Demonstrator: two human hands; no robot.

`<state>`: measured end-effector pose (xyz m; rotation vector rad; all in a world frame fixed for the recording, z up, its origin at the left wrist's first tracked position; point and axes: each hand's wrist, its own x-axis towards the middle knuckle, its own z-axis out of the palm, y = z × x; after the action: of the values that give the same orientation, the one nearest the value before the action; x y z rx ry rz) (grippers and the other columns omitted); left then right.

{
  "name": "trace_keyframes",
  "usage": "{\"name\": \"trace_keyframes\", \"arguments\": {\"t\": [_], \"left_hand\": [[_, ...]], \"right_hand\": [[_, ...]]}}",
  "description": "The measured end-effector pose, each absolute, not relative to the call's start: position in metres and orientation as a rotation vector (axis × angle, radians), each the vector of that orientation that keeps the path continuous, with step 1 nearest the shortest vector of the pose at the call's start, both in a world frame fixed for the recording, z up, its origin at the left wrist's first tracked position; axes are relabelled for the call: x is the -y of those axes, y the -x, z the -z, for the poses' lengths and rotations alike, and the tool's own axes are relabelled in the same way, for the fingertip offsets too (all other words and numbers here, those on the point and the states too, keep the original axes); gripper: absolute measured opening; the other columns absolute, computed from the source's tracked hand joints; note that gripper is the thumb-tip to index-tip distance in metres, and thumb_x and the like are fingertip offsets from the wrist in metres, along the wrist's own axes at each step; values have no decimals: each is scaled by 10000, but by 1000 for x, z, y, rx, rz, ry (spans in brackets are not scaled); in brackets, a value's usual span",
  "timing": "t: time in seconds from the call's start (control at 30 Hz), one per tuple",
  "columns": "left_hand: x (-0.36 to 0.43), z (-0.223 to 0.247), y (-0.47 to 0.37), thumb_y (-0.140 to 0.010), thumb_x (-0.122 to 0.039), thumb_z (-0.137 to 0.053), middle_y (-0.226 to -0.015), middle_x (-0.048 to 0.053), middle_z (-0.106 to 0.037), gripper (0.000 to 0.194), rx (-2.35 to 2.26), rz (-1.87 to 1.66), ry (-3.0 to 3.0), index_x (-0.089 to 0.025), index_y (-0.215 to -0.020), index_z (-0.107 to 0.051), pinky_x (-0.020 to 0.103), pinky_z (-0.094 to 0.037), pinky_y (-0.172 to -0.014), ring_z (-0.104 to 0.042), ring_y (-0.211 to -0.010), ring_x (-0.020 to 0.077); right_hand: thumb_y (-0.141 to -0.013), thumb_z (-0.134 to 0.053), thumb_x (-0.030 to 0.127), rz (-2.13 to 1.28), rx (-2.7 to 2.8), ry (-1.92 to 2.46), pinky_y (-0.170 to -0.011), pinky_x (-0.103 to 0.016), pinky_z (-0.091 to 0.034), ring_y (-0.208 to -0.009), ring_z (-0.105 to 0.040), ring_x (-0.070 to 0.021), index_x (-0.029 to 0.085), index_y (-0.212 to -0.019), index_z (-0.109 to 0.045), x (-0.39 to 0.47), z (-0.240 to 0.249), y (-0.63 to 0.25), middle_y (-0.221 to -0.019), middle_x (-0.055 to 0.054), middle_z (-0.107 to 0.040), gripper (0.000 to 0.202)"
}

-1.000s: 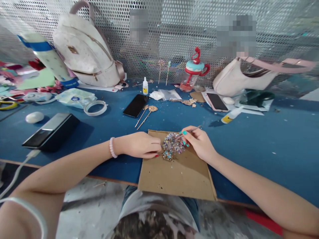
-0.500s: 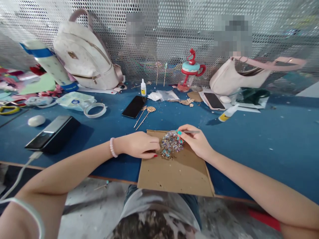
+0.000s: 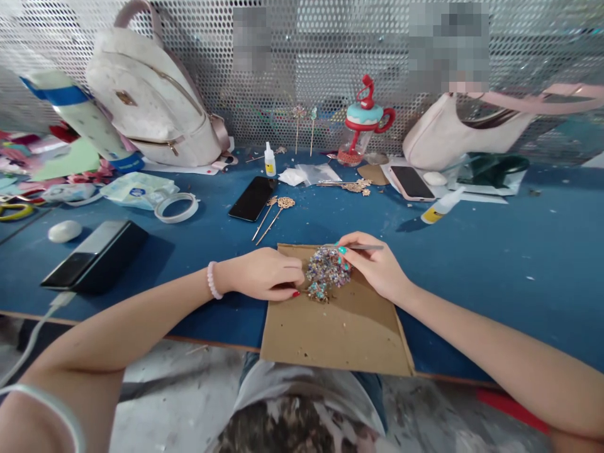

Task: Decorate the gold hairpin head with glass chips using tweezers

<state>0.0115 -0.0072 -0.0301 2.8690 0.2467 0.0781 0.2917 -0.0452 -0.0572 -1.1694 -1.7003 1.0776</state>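
Observation:
Over the cardboard sheet [image 3: 325, 340], my left hand [image 3: 264, 275] is closed, its fingertips on a hairpin whose turquoise-beaded head [image 3: 318, 291] shows beside them; most of its stem is hidden in the hand. A heap of glittering small beads [image 3: 326, 267] lies on the cardboard just beyond that head. My right hand [image 3: 375, 267] is closed round slim metal tweezers [image 3: 365, 247], with its fingertips at the right side of the heap. Whether the tweezers' tips hold a bead is too small to tell.
Gold hairpins [image 3: 283, 204] and a black phone [image 3: 253, 198] lie beyond the cardboard. Glue bottles [image 3: 269, 160] [image 3: 441, 207], a tape roll [image 3: 176, 208] and a red-lidded cup [image 3: 362, 123] stand around. A dark device [image 3: 97, 255] with a cable sits left. Bags line the mesh partition.
The view has shifted slightly. Both hands keep nearly the same pose at the beads, and the tweezers and hairpin remain held.

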Motion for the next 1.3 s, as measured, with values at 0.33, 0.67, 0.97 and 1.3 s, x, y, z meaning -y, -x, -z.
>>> {"name": "trace_keyframes", "arguments": {"t": [0.33,0.67,0.97,1.3], "left_hand": [[-3,33,-6,-997,-378,-606,-963,32,-669,252,-225,-191,-2718,-138,-1065,-639,296,-593,-725,-647,-793,129],[0,26,-9,-994,-276,-488,-766,8,-640,210,-256,-260,-2775,-192,-843,-607,261,-393,-603,-563,-658,111],[6,21,-12,-1010,-239,-461,-857,18,-665,169,-204,-243,-2807,-207,-941,-612,268,-404,-639,-580,-706,116],[7,17,-11,-1014,-255,-436,-844,20,-669,195,-207,-199,-2759,-230,-960,-622,277,-418,-622,-601,-687,126]], "right_hand": [[-1019,-489,457,-930,1791,1070,-657,-283,-510,-714,-616,-125,205,-1097,-670,51,43,-293,-855,-30,-692,320],[-997,-506,344,-703,2017,1005,-739,-317,-532,-798,-694,-159,249,-1095,-710,54,42,-295,-918,-28,-746,245],[-1016,-542,402,-565,2124,827,-817,-336,-549,-886,-699,-174,324,-1110,-752,55,37,-294,-997,-18,-758,243],[-1042,-507,348,-445,2212,694,-826,-308,-574,-950,-701,-157,354,-1186,-720,60,32,-293,-1095,-17,-732,257]]}}
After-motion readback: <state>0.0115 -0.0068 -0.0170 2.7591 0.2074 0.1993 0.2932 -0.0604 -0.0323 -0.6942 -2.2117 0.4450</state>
